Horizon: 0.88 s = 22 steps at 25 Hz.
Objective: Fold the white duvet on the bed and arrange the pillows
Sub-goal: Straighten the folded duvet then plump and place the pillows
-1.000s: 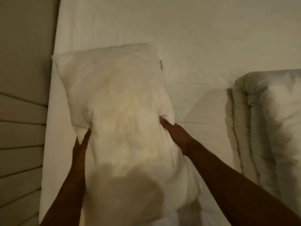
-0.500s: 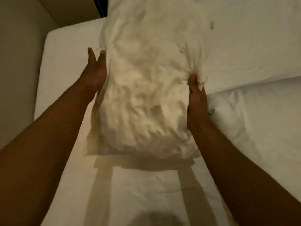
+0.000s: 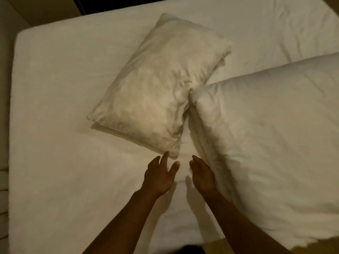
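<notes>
A white pillow (image 3: 157, 85) lies askew on the bed sheet (image 3: 64, 125), its right edge against the folded white duvet (image 3: 271, 143) that fills the right side. My left hand (image 3: 159, 177) hovers just below the pillow's near corner, fingers spread and holding nothing; one fingertip is at the corner's edge. Beside the duvet's near-left edge is my right hand (image 3: 202, 176), fingers straight and empty.
The mattress edge (image 3: 13, 107) runs down the left, with a padded wall panel (image 3: 3, 208) beyond it. A dark gap (image 3: 110, 4) shows past the far edge of the bed. Bare sheet stretches left of and below the pillow.
The pillow was held up between both hands; now it lies on the sheet against the duvet. Both hands have let go and drawn back toward me.
</notes>
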### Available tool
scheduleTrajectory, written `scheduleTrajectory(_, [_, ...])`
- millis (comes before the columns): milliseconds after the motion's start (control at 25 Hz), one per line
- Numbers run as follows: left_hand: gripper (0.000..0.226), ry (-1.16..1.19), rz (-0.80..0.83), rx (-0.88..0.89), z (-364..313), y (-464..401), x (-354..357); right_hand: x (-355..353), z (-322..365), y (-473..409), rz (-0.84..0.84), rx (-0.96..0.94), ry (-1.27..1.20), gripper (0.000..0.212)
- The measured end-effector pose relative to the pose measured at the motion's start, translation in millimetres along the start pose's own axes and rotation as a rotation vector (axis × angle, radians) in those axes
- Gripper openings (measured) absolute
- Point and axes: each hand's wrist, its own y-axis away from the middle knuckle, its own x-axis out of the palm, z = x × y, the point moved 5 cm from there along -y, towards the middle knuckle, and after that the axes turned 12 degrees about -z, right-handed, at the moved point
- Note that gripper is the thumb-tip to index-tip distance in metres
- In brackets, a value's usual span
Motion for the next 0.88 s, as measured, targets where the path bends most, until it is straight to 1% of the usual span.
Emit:
scheduleTrajectory(120, [0.074, 0.072, -0.008, 0.018, -18, 20, 2, -52, -21, 29, -0.092, -0.018, -0.018, 0.039])
scheduleTrajectory(200, [0.074, 0.12, -0.024, 0.078, -46, 33, -3, -90, -31, 52, -0.149, -0.013, -0.065, 0.033])
scheduleTrajectory(280, [0.074, 0.074, -0.032, 0.205, -82, 46, 0, -125, -33, 72, -0.189, 0.021, -0.117, 0.02])
scheduleTrajectory(320, [0.074, 0.008, -0.036, 0.289, -102, 53, 3, -144, -33, 83, -0.218, 0.049, -0.166, 0.018])
scheduleTrajectory(360, [0.073, -0.069, -0.053, 0.379, -122, 58, 7, -164, -32, 92, -0.273, 0.094, -0.249, 0.021])
scheduleTrajectory(400, [0.072, -0.132, -0.088, 0.457, -140, 59, 8, -184, -31, 99, -0.354, 0.137, -0.319, 0.026])
scheduleTrajectory(480, [0.07, -0.211, -0.148, 0.56, -173, 51, 10, -235, -38, 105, -0.604, 0.214, -0.332, 0.033])
scheduleTrajectory(520, [0.07, -0.234, -0.171, 0.577, -188, 44, 13, -262, -51, 103, -0.725, 0.265, -0.326, 0.032])
scheduleTrajectory(560, [0.071, -0.244, -0.182, 0.58, -204, 36, 16, -285, -65, 99, -0.811, 0.326, -0.317, 0.031])
scheduleTrajectory(600, [0.073, -0.257, -0.182, 0.584, -223, 27, 23, -305, -82, 90, -0.855, 0.4, -0.313, 0.039])
scheduleTrajectory(680, [0.08, -0.367, -0.208, 0.674, -273, 10, 47, -336, -109, 57, -0.815, 0.514, -0.305, 0.084])
scheduleTrajectory(720, [0.083, -0.453, -0.225, 0.744, -298, 3, 62, -350, -115, 36, -0.788, 0.545, -0.28, 0.101])
scheduleTrajectory(760, [0.085, -0.526, -0.228, 0.794, -323, -6, 79, -365, -120, 12, -0.79, 0.557, -0.243, 0.11])
scheduleTrajectory(800, [0.088, -0.579, -0.218, 0.806, -351, -19, 98, -384, -126, -19, -0.804, 0.591, -0.223, 0.115])
scheduleTrajectory(880, [0.094, -0.625, -0.221, 0.748, -403, -55, 131, -417, -141, -80, -0.803, 0.709, -0.267, 0.121])
